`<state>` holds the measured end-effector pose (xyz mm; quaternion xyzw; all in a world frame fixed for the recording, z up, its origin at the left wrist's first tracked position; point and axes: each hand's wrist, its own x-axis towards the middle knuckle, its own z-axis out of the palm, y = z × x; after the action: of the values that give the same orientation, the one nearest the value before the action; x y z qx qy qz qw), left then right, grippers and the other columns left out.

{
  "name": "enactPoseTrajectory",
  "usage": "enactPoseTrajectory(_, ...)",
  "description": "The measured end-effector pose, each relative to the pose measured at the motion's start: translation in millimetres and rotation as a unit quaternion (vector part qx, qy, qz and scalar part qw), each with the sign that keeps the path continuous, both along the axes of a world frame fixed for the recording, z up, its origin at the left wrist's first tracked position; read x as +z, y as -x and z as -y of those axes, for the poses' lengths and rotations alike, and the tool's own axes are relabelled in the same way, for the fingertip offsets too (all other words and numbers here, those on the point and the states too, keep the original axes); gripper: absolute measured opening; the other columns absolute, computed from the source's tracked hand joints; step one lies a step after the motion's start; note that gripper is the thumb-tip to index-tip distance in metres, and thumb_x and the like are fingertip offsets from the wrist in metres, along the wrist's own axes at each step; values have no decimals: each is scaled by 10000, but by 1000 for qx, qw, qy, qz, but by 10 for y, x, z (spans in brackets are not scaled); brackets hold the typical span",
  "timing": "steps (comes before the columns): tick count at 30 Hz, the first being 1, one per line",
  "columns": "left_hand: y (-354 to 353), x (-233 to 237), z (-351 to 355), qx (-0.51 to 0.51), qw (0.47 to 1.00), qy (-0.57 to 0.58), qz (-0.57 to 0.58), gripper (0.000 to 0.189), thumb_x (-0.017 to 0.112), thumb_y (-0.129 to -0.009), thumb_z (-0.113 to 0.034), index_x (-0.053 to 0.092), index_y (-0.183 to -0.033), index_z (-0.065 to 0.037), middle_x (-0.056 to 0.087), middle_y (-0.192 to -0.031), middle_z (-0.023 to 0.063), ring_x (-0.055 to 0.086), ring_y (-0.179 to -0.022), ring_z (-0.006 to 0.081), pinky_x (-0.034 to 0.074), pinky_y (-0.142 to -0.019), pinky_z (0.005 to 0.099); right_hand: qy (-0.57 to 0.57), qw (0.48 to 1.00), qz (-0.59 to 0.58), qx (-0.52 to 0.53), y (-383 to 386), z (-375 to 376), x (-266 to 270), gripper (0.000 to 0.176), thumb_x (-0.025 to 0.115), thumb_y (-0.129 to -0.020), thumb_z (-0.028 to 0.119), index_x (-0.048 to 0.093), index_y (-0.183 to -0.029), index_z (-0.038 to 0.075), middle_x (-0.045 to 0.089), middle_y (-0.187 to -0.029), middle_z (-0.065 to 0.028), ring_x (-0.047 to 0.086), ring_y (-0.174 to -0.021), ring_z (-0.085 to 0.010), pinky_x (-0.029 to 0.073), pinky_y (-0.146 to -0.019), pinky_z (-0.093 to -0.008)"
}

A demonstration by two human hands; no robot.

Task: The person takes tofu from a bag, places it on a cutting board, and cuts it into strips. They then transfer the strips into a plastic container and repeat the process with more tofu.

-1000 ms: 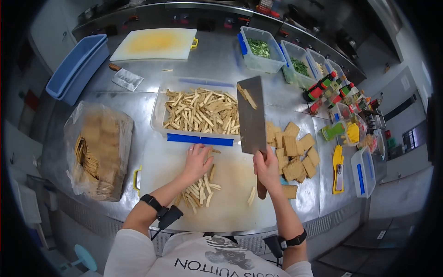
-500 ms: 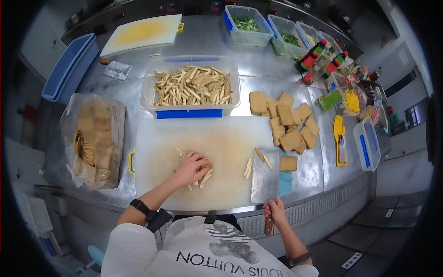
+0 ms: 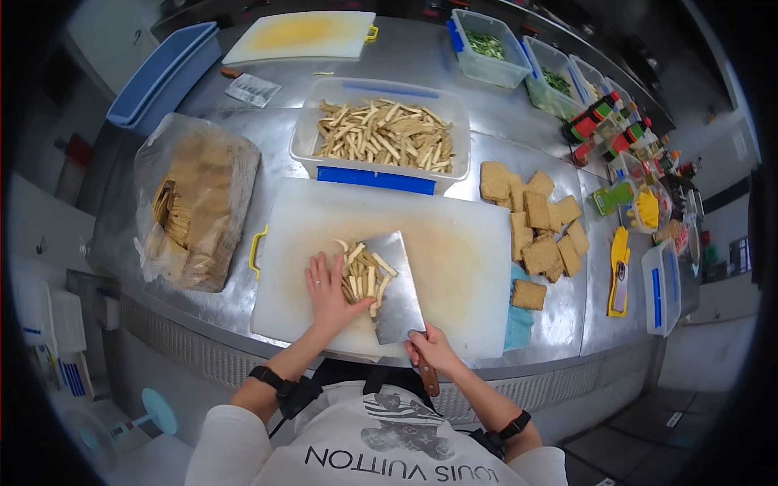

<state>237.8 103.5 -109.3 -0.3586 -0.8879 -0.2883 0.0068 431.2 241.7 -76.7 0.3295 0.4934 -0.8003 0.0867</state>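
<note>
Scooping: the left hand (image 3: 328, 290), fingers released, pressed tan cut strips (image 3: 363, 274) onto the wide steel cleaver (image 3: 397, 300) clenched in the right hand (image 3: 429, 350); lifting probably needed a level blade.

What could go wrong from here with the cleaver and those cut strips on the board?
1. The left hand pushes the strips onto the flat cleaver. Its fingertips lie right beside the blade, so a slip might nick them.
2. The strips sit loosely piled on the blade, which the right hand grips only by the handle. Tilting it could spill some onto the cutting board before they reach the container.
</note>
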Motion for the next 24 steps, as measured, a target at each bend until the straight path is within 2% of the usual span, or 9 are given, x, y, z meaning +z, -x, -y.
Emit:
enactPoseTrajectory(4, -51, 137, -213, 26, 997, -63, 38, 994, 732, -606, -566, 322, -1386, -105, 224, -1394, 286, 202, -1286, 485, 139, -1031, 610, 6, 999, 3, 48, 165, 66, -13, 88, 472, -915, 115, 469, -979, 55, 504, -640, -29, 460, -458, -101, 413, -433, -251)
enactPoseTrajectory(5, -76, 183, -244, 32, 995, -85, 43, 896, 760, -638, -460, 371, -1356, -91, 240, -1393, 267, 235, -1280, 456, 199, -1035, 567, 7, 998, 3, 57, 210, 81, -9, 86, 474, -915, 114, 470, -977, 55, 503, -638, -29, 459, -457, -101, 411, -432, -251)
enactPoseTrajectory(8, -100, 196, -370, 42, 963, -221, 150, 801, 770, -666, -324, 402, -1330, -70, 250, -1398, 248, 248, -1289, 428, 259, -1034, 506, 16, 999, 8, 50, 297, 122, 12, 70, 472, -912, 102, 471, -962, 53, 504, -635, -34, 455, -452, -100, 398, -424, -248)
enactPoseTrajectory(9, -95, 229, -398, 53, 965, -214, 144, 729, 758, -683, -233, 426, -1306, -54, 247, -1405, 237, 258, -1291, 418, 298, -1025, 462, 24, 999, 5, 43, 317, 115, 23, 72, 474, -913, 108, 472, -959, 53, 506, -636, -33, 454, -451, -97, 395, -421, -246)
enactPoseTrajectory(12, -12, 314, -482, 30, 967, -214, 132, 716, 754, -687, -235, 433, -1300, -51, 231, -1410, 244, 256, -1292, 425, 288, -1027, 473, 36, 999, -3, 16, 355, 80, 108, 72, 477, -914, 115, 469, -946, 51, 510, -638, -34, 451, -449, -91, 386, -414, -243)
enactPoseTrajectory(15, 164, 602, -684, -16, 973, -216, 82, 705, 747, -686, -237, 440, -1290, -42, 229, -1408, 250, 256, -1284, 442, 285, -1022, 489, 7, 1000, -18, -23, 476, -24, 337, 61, 470, -910, 106, 457, -924, 48, 509, -639, -39, 449, -448, -92, 382, -413, -242)
enactPoseTrajectory(20, 771, 1369, -1254, -162, 942, -292, -16, 609, 704, -710, -217, 493, -1276, -138, 240, -1416, 212, 224, -1306, 423, 235, -1054, 487, -88, 990, -70, -86, 1023, -380, 1029, 63, 459, -904, 99, 437, -889, 42, 503, -638, -42, 450, -451, -88, 393, -423, -236)
enactPoseTrajectory(21, 907, 1452, -1364, -197, 931, -302, -50, 580, 689, -719, -220, 507, -1266, -157, 251, -1410, 209, 224, -1301, 429, 232, -1053, 494, -94, 988, -78, -99, 1155, -454, 1177, 63, 458, -904, 99, 436, -890, 41, 504, -642, -41, 451, -455, -86, 396, -426, -235)
enactPoseTrajectory(24, 1296, 1402, -1654, -192, 942, -235, -146, 500, 642, -758, -214, 530, -1245, -201, 270, -1398, 204, 236, -1278, 444, 235, -1047, 506, -121, 981, -95, -120, 1462, -646, 1432, 67, 457, -904, 102, 440, -901, 37, 506, -653, -38, 455, -465, -80, 402, -432, -232)
